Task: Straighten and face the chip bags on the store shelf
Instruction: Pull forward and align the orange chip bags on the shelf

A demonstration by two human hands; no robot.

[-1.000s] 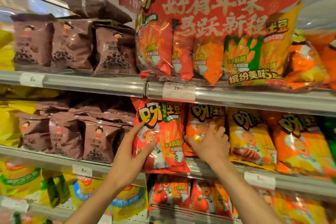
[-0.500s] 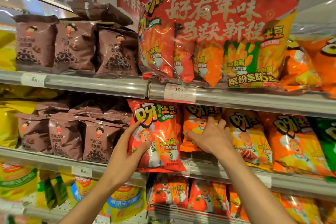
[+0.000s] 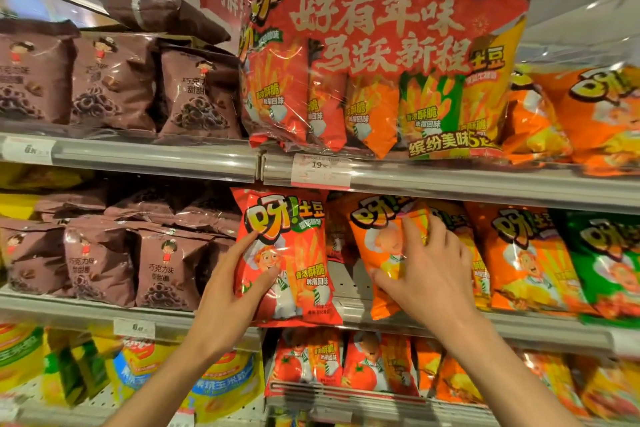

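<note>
A store aisle with metal shelves stacked in tiers, price tags clipped to their front rails. The top shelf (image 3: 450, 180) carries brown snack bags (image 3: 110, 80) on the left and a big red multipack (image 3: 381, 55) holding several smaller bags in red, orange, green and yellow. The middle shelf (image 3: 346, 288) holds more brown bags at left, then a row of chip bags: a red chip bag (image 3: 298, 263), an orange chip bag (image 3: 381, 253), further orange ones and a green bag (image 3: 609, 263) at right.

Since a second ago the orange chip bag has been drawn forward and now leans left, its lower corner hanging over the shelf edge, with bare shelf showing between it and the red one. The red bag stands upright much as before, overhanging the rail.

The left hand (image 3: 228, 302) cups the red bag's left edge, thumb across its face, fingers spread. The right hand (image 3: 426, 274) grips the orange bag from the front, fingers curled over its upper right part, thumb at its lower left
</note>
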